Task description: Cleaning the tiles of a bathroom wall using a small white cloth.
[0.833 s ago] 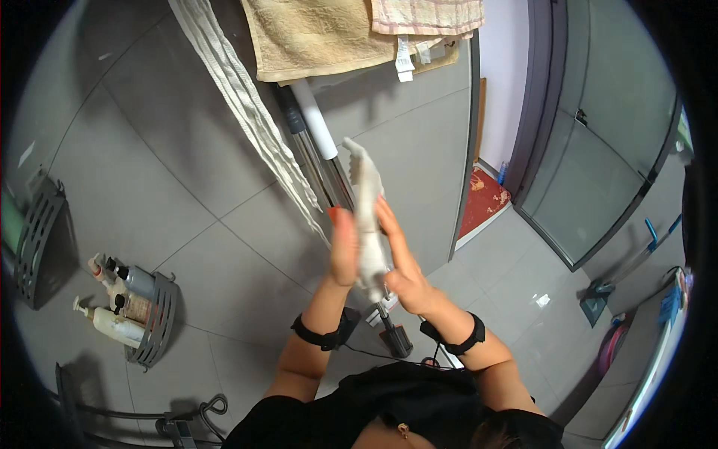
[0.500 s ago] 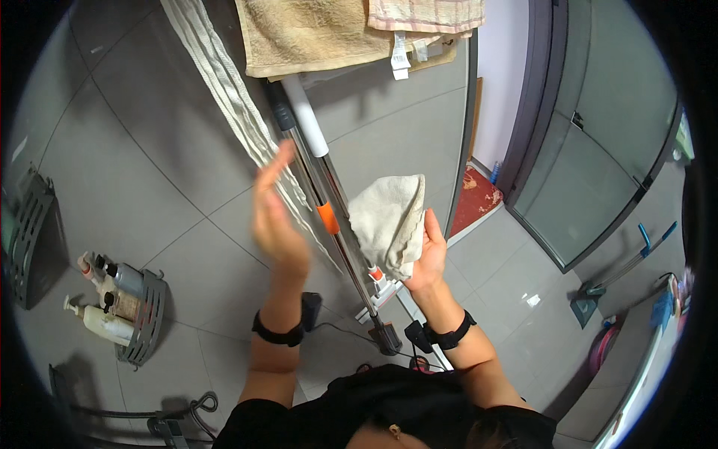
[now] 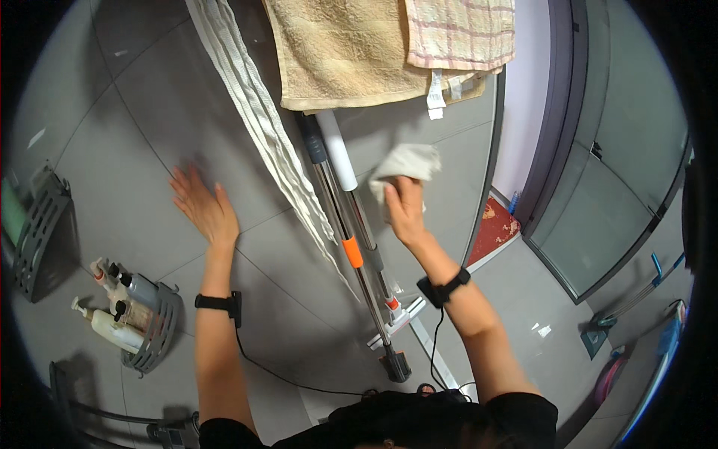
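Note:
Against the grey tiled wall (image 3: 142, 127), my left hand (image 3: 202, 206) lies flat with its fingers spread and holds nothing. My right hand (image 3: 405, 213) grips a white cloth (image 3: 413, 159), which bunches up and fans out past my fingertips; part of it is hidden behind the hand. To the left of the cloth stand two upright poles, one with a white grip (image 3: 336, 150) and one with a dark grip and an orange collar (image 3: 352, 253). A bundle of white strips (image 3: 262, 120) hangs between my two hands.
A yellow towel (image 3: 336, 60) and a pink checked towel (image 3: 460, 34) hang above. At the lower left, a wall rack (image 3: 158, 329) holds several pump bottles (image 3: 116, 329). A frosted glass door (image 3: 613, 150) and a red mat (image 3: 493, 232) are on the right.
My left hand has moved left and down onto the wall, spreading its fingers. The right hand, earlier beneath the draped cloth, has closed over it and lifted it. The view has shifted.

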Tool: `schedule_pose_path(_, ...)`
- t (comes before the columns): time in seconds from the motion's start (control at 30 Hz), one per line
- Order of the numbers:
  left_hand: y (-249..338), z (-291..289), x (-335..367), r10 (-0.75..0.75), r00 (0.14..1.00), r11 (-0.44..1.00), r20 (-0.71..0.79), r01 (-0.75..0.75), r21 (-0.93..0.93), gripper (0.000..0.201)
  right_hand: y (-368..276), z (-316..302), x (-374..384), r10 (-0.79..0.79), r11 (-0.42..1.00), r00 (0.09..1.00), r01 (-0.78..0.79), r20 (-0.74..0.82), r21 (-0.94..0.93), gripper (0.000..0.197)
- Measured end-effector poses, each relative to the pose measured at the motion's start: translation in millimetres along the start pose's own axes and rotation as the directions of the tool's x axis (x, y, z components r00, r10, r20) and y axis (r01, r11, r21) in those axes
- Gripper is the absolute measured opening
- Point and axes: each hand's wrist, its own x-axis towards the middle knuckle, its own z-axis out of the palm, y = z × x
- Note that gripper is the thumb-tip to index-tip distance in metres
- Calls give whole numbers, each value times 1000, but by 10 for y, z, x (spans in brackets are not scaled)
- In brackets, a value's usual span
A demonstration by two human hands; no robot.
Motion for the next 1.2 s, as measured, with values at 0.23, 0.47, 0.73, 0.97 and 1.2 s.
schedule_pose_path(0.23,-199,246,52,38,999,948,-39,-24,318,62,131,528,796,-371,731,889,458,269,-506,31)
schedule_pose_path(0.47,-154,211,59,60,994,950,-88,-30,311,64,781,365,1236,2,938,984,60,-178,342,36)
schedule_pose_path(0.73,-154,299,62,74,992,954,-99,-42,298,66,610,232,1307,-344,847,907,188,-242,-497,43)
schedule_pose_path(0.97,-190,344,-6,73,991,954,-111,-37,298,64,301,665,1634,-516,800,855,459,-50,-386,32)
schedule_pose_path(1.2,-102,245,109,100,987,950,-126,-57,308,66,991,74,840,-166,858,981,94,-98,-506,42)
